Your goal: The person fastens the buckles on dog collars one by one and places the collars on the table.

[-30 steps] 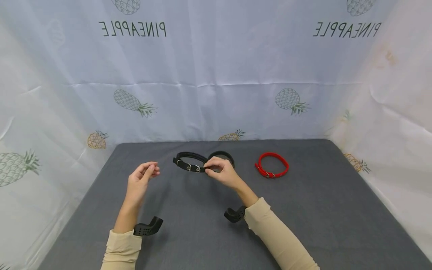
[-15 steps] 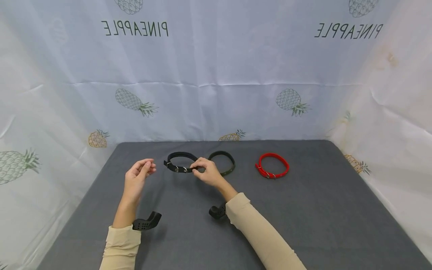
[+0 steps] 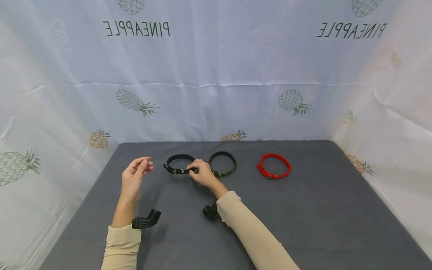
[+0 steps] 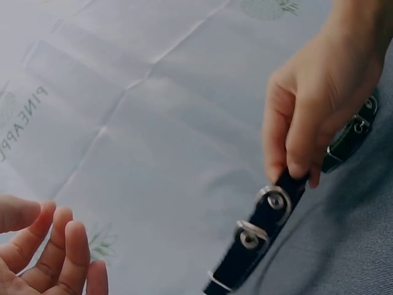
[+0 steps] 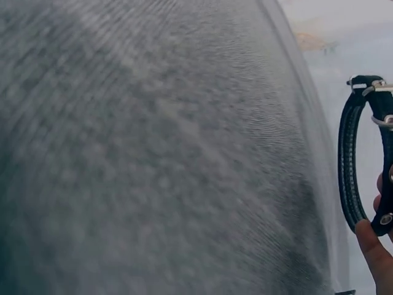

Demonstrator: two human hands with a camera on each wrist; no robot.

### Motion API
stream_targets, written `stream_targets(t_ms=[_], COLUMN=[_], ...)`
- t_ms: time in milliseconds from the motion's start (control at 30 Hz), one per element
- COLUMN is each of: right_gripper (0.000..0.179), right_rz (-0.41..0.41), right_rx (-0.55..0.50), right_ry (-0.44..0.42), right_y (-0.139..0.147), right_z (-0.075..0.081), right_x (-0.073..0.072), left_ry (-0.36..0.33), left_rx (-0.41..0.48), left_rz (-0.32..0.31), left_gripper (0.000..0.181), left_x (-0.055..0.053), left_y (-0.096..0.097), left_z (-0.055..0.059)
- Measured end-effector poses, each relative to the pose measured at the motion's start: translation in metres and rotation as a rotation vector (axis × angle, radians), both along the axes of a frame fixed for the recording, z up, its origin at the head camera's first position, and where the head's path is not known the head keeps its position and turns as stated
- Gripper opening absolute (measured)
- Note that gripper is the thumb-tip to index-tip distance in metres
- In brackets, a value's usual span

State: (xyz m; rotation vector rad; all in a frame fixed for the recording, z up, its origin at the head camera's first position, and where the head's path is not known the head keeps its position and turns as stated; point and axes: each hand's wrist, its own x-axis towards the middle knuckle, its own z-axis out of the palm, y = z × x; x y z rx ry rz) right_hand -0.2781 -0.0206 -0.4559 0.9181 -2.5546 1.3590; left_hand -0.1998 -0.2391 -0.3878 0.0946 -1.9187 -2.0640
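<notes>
A black pet collar (image 3: 179, 171), buckled into a loop, is pinched at its right side by my right hand (image 3: 203, 173). In the left wrist view its metal buckle and D-ring (image 4: 274, 200) show below the right fingers. My left hand (image 3: 132, 179) hangs in the air to the left of that collar, fingers loosely bent, with nothing in it. A dark green collar (image 3: 229, 172) lies just to the right of the right hand, which hides a bit of its left edge. Farther right lies a red collar (image 3: 287, 173), also buckled into a ring.
A grey cloth covers the table (image 3: 324, 217). White curtains (image 3: 209, 56) with pineapple prints stand behind it and at both sides. Each wrist bears a black camera mount (image 3: 146, 220).
My right hand has carried the black collar left and slightly lower, uncovering the dark green collar behind it. The left hand has drifted slightly left.
</notes>
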Motion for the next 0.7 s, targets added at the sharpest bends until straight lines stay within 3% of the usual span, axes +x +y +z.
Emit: stream_targets(t_ms=[300, 700], right_gripper=[0.021, 0.025], right_rz=[-0.030, -0.095], right_rx=[0.143, 0.257], right_ry=[-0.066, -0.021], right_y=[-0.010, -0.016], right_z=[-0.003, -0.004], right_x=[-0.001, -0.005], left_ry=[0.001, 0.000], left_rx=[-0.031, -0.033], left_rz=[-0.018, -0.015], left_gripper=[0.010, 0.010], left_x=[0.001, 0.002], left_y=[-0.001, -0.002], left_z=[0.000, 0.001])
